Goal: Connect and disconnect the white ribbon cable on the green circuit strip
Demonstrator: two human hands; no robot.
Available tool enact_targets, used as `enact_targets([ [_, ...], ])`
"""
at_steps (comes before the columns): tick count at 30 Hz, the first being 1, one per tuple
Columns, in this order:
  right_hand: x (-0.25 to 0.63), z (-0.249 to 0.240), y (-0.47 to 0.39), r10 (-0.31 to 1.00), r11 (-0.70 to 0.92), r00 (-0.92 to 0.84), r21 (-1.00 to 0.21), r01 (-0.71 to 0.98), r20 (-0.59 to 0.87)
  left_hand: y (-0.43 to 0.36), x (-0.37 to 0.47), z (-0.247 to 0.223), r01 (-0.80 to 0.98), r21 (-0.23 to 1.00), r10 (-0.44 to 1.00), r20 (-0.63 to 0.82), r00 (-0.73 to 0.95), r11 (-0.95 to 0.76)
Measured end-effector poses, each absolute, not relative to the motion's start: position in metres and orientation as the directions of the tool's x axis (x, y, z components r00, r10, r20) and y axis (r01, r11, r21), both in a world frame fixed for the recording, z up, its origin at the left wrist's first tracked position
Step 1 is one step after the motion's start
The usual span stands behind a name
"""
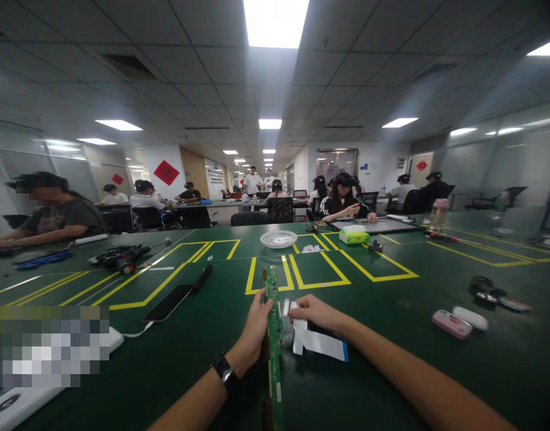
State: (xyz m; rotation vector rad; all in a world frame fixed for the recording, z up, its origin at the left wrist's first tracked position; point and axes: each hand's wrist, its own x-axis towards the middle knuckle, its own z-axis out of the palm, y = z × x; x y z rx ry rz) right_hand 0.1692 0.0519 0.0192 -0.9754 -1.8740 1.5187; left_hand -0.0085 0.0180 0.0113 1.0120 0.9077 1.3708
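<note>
A long, narrow green circuit board [275, 347] stretches toward me over the table, its far end raised. My left hand [257, 326] grips its left edge, thumb on the near face, with a black watch on the wrist. Just right of the board, my right hand [317, 312] pinches one end of a white flat ribbon cable [322, 344]. The cable is folded and hangs down to the right, ending in a blue tip. Its pinched end is close beside the board; whether it touches the board I cannot tell.
On the green table [374, 383] lie a phone [169, 303] with a charging cord, a white power strip [36, 389], a white basket [278, 239], a green-and-white packet [353, 235], a pink case [452, 324] and a dark strap [495, 293]. Several people sit beyond.
</note>
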Motion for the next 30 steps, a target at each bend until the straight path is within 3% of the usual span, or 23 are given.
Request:
enact_targets([
  [12, 0.166, 0.022, 0.046, 0.793, 0.088, -0.606, -0.975, 0.204, -0.056, 0.015, -0.006, 0.012, -0.296, 0.949, 0.993, 0.117, 0.017, -0.107],
  [17, 0.167, 0.015, 0.051, 0.766, 0.064, -0.639, -0.980, 0.187, -0.072, 0.017, -0.007, 0.009, -0.198, 0.968, 0.985, 0.167, 0.035, -0.157],
  [23, 0.170, 0.012, 0.053, 0.732, 0.052, -0.680, -0.990, 0.131, -0.052, 0.022, -0.006, -0.008, -0.085, 0.987, 0.976, 0.149, 0.159, -0.137],
  [30, 0.168, 0.015, 0.052, 0.751, 0.074, -0.655, -0.977, 0.200, -0.077, 0.018, -0.002, -0.007, -0.076, 0.992, 0.985, 0.107, 0.133, -0.098],
])
